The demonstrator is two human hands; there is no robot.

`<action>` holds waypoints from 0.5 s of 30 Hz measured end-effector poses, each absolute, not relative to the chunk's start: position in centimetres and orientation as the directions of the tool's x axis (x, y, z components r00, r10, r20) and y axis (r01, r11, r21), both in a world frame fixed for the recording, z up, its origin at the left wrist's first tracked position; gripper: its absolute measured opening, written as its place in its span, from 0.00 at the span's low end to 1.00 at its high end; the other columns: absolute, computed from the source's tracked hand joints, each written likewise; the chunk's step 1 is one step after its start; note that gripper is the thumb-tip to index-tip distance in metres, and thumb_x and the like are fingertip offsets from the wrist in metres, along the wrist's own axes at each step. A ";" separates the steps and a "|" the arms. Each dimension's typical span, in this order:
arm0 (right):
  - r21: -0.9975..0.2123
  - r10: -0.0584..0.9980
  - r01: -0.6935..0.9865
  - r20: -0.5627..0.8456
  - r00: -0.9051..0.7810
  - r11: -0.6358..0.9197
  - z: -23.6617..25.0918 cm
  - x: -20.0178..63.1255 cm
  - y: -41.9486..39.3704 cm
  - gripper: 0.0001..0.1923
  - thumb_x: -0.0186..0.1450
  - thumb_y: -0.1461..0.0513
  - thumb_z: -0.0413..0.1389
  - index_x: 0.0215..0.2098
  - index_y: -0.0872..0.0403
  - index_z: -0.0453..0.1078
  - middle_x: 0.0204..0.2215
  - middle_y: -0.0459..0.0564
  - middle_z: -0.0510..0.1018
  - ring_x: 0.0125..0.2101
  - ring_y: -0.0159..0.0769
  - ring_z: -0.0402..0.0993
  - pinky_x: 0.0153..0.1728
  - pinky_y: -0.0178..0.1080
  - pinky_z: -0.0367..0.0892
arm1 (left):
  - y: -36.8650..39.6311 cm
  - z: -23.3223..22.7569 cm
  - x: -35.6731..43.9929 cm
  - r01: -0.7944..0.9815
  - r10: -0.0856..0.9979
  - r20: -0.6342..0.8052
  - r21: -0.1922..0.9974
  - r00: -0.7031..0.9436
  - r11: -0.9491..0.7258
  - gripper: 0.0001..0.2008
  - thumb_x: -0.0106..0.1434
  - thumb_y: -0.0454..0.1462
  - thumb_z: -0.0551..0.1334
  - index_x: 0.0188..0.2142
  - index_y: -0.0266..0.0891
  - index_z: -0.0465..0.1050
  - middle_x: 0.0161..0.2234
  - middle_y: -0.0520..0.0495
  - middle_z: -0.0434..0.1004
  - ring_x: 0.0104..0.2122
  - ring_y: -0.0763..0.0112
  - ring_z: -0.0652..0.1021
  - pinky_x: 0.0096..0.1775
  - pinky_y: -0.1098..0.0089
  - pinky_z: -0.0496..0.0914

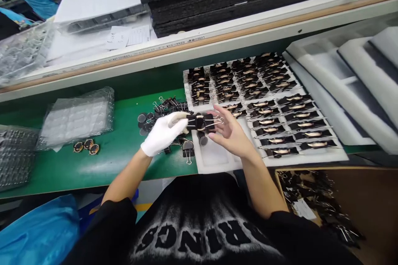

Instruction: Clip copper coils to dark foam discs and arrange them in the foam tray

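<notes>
My left hand, in a white glove, and my bare right hand together hold a clipped piece: a small part with black binder clips on it. It hangs just above the near left corner of a white foam tray. The tray carries rows of similar clipped parts. A heap of loose black binder clips and round dark discs lies on the green mat, right under my left hand.
A stack of clear blister trays sits on the mat at left, with three small round parts in front. White foam inserts lie at right. A cardboard box of clips stands lower right. A raised shelf runs behind.
</notes>
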State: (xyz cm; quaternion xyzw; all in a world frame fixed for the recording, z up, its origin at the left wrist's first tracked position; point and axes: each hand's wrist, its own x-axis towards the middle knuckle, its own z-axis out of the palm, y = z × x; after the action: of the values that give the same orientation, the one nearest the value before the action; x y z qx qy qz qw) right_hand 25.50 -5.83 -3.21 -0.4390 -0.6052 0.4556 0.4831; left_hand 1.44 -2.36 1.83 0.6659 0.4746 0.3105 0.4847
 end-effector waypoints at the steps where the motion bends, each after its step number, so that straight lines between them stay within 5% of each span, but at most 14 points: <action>1: -0.987 0.980 0.017 0.159 -0.119 0.162 -3.6 25.7 -6.5 0.39 0.66 0.53 0.65 0.71 0.48 0.57 0.61 0.61 0.74 0.52 0.45 0.79 0.51 0.48 0.78 | -2.5 1.8 1.7 0.360 0.910 -0.059 0.928 0.410 -0.102 0.20 0.70 0.49 0.62 0.54 0.39 0.77 0.40 0.44 0.85 0.37 0.64 0.84 0.40 0.66 0.79; 5: -0.973 0.958 0.053 0.230 0.172 0.224 -5.0 26.4 -9.1 0.27 0.67 0.56 0.64 0.62 0.49 0.67 0.50 0.57 0.80 0.46 0.42 0.82 0.48 0.46 0.80 | -3.2 1.3 3.8 0.555 0.795 -0.092 0.764 0.599 -0.329 0.17 0.68 0.47 0.65 0.52 0.43 0.78 0.44 0.49 0.84 0.39 0.66 0.82 0.42 0.66 0.77; 9: -0.816 0.707 0.515 0.526 0.473 0.263 -6.3 27.1 -11.6 0.26 0.66 0.62 0.65 0.61 0.49 0.69 0.57 0.60 0.73 0.57 0.51 0.74 0.56 0.56 0.75 | -3.1 -0.3 7.4 0.681 0.781 0.066 0.447 0.621 -0.580 0.14 0.69 0.46 0.64 0.49 0.41 0.79 0.44 0.44 0.80 0.46 0.60 0.79 0.48 0.61 0.72; 12: -0.677 0.546 0.701 0.683 0.485 0.225 -7.5 27.1 -13.0 0.23 0.67 0.67 0.61 0.59 0.50 0.70 0.51 0.60 0.74 0.53 0.52 0.75 0.53 0.59 0.76 | -2.5 -1.7 10.3 0.772 0.804 0.120 0.226 0.583 -0.594 0.16 0.71 0.48 0.62 0.49 0.41 0.80 0.43 0.41 0.79 0.46 0.55 0.77 0.46 0.57 0.69; 15: -0.620 0.570 0.738 0.719 0.398 0.267 -8.5 26.5 -13.6 0.22 0.67 0.70 0.59 0.57 0.49 0.70 0.46 0.58 0.75 0.48 0.50 0.78 0.47 0.57 0.79 | -1.7 -2.8 12.6 0.798 0.818 0.135 0.181 0.559 -0.575 0.18 0.72 0.50 0.60 0.51 0.42 0.79 0.43 0.42 0.80 0.45 0.55 0.77 0.45 0.56 0.65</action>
State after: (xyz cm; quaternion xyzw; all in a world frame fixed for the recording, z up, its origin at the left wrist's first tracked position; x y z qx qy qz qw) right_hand 26.55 -13.58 -8.46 -0.6010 -0.5441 -0.0720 0.5810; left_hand 12.64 -1.68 -2.76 0.8814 0.4584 0.1023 0.0496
